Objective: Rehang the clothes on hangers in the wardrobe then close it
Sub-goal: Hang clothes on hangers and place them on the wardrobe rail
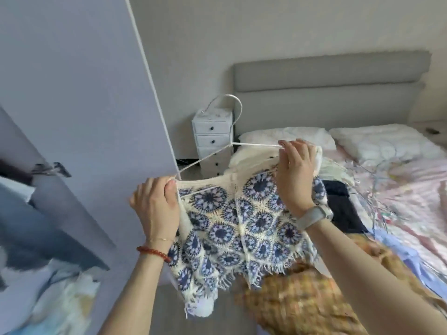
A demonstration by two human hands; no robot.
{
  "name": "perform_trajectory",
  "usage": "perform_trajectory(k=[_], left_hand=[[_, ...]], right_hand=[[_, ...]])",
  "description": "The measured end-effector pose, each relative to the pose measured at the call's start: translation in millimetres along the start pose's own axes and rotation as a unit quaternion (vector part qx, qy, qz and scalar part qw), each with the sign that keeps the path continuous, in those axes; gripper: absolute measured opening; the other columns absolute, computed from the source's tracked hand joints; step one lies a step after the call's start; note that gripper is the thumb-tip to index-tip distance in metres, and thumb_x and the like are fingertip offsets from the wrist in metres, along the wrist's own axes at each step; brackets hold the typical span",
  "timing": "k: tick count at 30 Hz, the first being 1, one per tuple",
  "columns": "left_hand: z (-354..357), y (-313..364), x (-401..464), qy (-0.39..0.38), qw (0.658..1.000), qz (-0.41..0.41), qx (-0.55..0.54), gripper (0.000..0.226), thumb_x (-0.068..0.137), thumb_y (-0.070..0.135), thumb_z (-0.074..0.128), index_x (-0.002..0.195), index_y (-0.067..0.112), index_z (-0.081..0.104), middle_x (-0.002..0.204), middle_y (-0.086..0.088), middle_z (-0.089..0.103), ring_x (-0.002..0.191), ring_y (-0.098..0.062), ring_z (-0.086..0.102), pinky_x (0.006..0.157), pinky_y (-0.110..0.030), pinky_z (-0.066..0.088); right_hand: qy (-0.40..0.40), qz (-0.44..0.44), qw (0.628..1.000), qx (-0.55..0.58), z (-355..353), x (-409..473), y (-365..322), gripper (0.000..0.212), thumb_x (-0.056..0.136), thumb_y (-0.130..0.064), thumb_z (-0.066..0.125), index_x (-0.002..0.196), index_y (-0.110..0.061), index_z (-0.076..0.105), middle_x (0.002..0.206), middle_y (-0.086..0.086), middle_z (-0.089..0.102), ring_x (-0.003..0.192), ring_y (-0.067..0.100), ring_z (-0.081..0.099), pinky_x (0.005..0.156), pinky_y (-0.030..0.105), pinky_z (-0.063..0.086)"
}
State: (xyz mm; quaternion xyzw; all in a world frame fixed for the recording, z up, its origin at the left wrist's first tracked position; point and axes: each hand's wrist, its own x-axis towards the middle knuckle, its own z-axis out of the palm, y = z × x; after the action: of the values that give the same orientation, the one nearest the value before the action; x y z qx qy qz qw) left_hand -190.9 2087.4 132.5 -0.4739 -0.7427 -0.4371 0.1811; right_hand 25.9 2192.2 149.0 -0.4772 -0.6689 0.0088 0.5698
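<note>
Crocheted top [242, 228], cream with blue rosettes, fringed; both grips pinching it onto hanger [217, 151].

Home bedroom.
I see a bed [399, 189] with grey headboard [326, 73], pillows [285, 137], white bedside drawers [212, 136], wardrobe door [72, 93].

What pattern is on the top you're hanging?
Blue flower-like circles on cream top, with fringe; head view.

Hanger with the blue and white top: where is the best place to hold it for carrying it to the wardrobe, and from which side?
Grip the hanger at the neck just under its hook, coming from above. The hook stands free above the top, while both shoulder ends are covered by cloth and taken by the left hand and right hand. Held at the neck, it should hang level.
</note>
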Motion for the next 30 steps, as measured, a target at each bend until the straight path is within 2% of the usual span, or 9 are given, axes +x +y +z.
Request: perform_trajectory(k=[4,6,12,15,18,21,24,27,30], left_hand=[[-38.5,-50.4,15.3,0.046,0.999,-0.002,0.013,0.032,0.088,0.021,0.041,0.086,0.004,0.067,0.079,-0.016,0.062,0.078,-0.033,0.052,0.076,-0.041,0.033],[-56.4,-77.1,18.6,0.081,0.996,-0.025,0.038,0.024,0.086,0.015,0.046,0.083,0.006,0.068,0.076,-0.016,0.062,0.075,-0.034,0.053,0.073,-0.039,0.028],[-120.7,-150.8,24.3,0.169,0.978,-0.066,0.100,0.017,0.084,0.006,0.051,0.081,0.004,0.067,0.070,-0.016,0.058,0.070,-0.033,0.052,0.068,-0.036,0.022],[-154.4,-185.8,22.9,0.195,0.967,-0.087,0.138,0.020,0.086,0.011,0.049,0.084,0.004,0.068,0.073,-0.016,0.059,0.073,-0.033,0.052,0.071,-0.037,0.023],[-185.3,-218.6,18.5,0.210,0.957,-0.096,0.175,0.024,0.087,0.015,0.046,0.085,0.004,0.068,0.075,-0.016,0.060,0.073,-0.033,0.052,0.072,-0.037,0.024],[-210.4,-245.2,12.7,0.221,0.949,-0.094,0.207,0.030,0.089,0.019,0.043,0.083,0.004,0.068,0.072,-0.015,0.060,0.072,-0.033,0.053,0.072,-0.036,0.023],[-230.6,-267.5,7.4,0.221,0.942,-0.096,0.236,0.030,0.088,0.021,0.043,0.083,0.004,0.068,0.074,-0.013,0.061,0.072,-0.032,0.054,0.073,-0.035,0.024],[-246.2,-287.9,3.5,0.216,0.936,-0.113,0.255,0.022,0.087,0.016,0.050,0.083,0.005,0.068,0.076,-0.011,0.063,0.074,-0.031,0.055,0.077,-0.032,0.024],[-257.4,-306.2,4.1,0.215,0.931,-0.135,0.263,0.016,0.085,0.012,0.054,0.084,0.005,0.069,0.076,-0.009,0.062,0.077,-0.030,0.054,0.080,-0.026,0.020]], right_hand=[[-0.100,0.023,0.992,0.073,49.1,-19.9,-41.5,0.041,0.092,0.004,0.040,0.132,-0.001,0.043,0.140,0.021,0.036,0.134,0.033,0.027,0.114,0.039,0.021],[-0.130,0.041,0.985,0.102,73.4,-29.4,-59.4,0.046,0.091,0.005,0.041,0.136,-0.004,0.038,0.145,0.021,0.027,0.135,0.035,0.025,0.112,0.042,0.025],[-0.393,-0.006,0.902,0.178,143.2,-57.9,-131.8,0.044,0.093,-0.006,0.044,0.137,-0.015,0.040,0.117,0.007,0.061,0.104,0.023,0.060,0.092,0.034,0.050],[-0.456,-0.090,0.869,0.171,170.5,-73.1,-167.5,0.034,0.094,-0.014,0.045,0.128,-0.016,0.052,0.105,0.003,0.069,0.073,0.007,0.064,0.067,0.008,0.048],[-0.431,-0.080,0.868,0.233,188.1,-82.0,-193.3,0.026,0.094,-0.012,0.046,0.116,-0.014,0.061,0.103,0.004,0.069,0.070,0.026,0.066,0.055,0.017,0.051],[-0.354,-0.095,0.887,0.280,202.9,-83.5,-217.0,0.027,0.092,-0.003,0.045,0.115,-0.009,0.058,0.105,0.002,0.062,0.093,0.029,0.062,0.078,0.030,0.052],[-0.290,-0.205,0.908,0.223,227.7,-80.0,-237.8,0.039,0.087,0.005,0.048,0.125,-0.001,0.050,0.124,0.019,0.051,0.115,0.036,0.047,0.099,0.043,0.039],[-0.370,-0.305,0.864,0.157,253.8,-76.7,-256.7,0.045,0.092,-0.010,0.047,0.137,-0.009,0.039,0.135,0.013,0.047,0.129,0.030,0.036,0.108,0.049,0.026],[-0.402,-0.385,0.816,0.158,277.7,-79.5,-274.2,0.034,0.095,-0.018,0.044,0.127,-0.010,0.050,0.110,0.012,0.059,0.106,0.031,0.053,0.092,0.044,0.040]])
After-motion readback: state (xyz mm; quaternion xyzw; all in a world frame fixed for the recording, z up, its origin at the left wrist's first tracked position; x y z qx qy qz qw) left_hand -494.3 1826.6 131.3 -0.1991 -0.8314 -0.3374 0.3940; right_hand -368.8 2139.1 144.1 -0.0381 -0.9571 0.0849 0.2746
